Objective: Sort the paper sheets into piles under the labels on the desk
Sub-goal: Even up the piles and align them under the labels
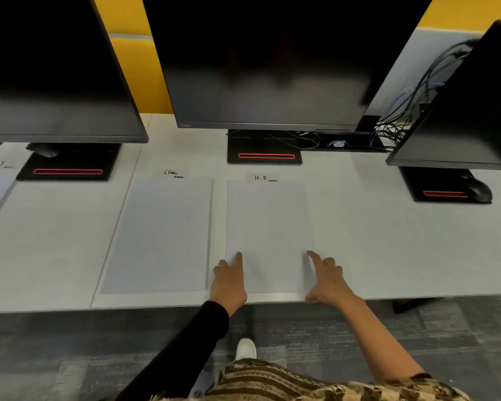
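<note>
Head view: three paper piles (159, 235) on desk (388, 241), one under each of three labels: far-left label (2, 164) (blurred), Clinic label (172, 173), H.R label (263, 178). Two hands at H.R pile (268, 227): left hand (229, 280), right hand (329, 280), index fingers straight, touching near side edges; nothing pinched.

A white desk (388, 241) carries three dark monitors (266, 62); behind it a yellow wall (139, 68), below it grey patterned carpet (70, 357).

White H.R pile (268, 227) lies flat between my left hand (229, 280) and right hand (327, 280), H.R label (262, 178) beyond it; Clinic pile (159, 235) (also flat) lies further left.
</note>
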`<action>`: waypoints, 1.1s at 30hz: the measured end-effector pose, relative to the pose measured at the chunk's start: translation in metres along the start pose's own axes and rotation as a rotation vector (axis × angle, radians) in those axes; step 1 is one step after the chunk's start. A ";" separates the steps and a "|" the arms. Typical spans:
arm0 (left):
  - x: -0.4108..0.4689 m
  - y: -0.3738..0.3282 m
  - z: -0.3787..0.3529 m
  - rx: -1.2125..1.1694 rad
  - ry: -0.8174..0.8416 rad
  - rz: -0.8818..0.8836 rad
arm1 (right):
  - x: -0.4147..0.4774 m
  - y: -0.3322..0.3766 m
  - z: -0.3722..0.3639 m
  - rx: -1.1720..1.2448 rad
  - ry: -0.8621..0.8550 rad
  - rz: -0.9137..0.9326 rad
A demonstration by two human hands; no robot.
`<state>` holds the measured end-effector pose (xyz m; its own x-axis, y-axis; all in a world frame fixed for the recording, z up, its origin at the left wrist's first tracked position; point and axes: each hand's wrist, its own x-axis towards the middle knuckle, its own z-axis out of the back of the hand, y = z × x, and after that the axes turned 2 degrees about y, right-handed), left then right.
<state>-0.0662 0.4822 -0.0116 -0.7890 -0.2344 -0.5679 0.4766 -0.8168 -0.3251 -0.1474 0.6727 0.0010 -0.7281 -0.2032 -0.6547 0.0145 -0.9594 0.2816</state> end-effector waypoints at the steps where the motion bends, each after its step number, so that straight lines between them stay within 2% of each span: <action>1: 0.000 0.000 -0.001 0.013 -0.012 -0.004 | 0.000 0.000 -0.001 0.025 -0.015 0.007; 8: 0.002 0.002 -0.007 0.121 -0.081 -0.023 | 0.004 -0.006 -0.008 0.027 -0.089 0.068; 18: 0.005 0.003 -0.009 0.123 -0.121 -0.009 | 0.007 -0.008 -0.012 0.006 -0.106 0.085; 30: 0.010 0.006 -0.005 0.023 -0.089 0.003 | 0.009 -0.008 -0.005 0.026 -0.050 0.044; 33: 0.012 0.011 -0.001 -0.046 -0.075 -0.008 | 0.008 -0.002 0.004 -0.033 -0.087 0.027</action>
<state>-0.0702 0.4710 -0.0232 -0.8187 -0.2687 -0.5076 0.4866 -0.7939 -0.3646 -0.1559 0.6738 -0.0022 -0.7836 -0.2126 -0.5837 0.0563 -0.9601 0.2740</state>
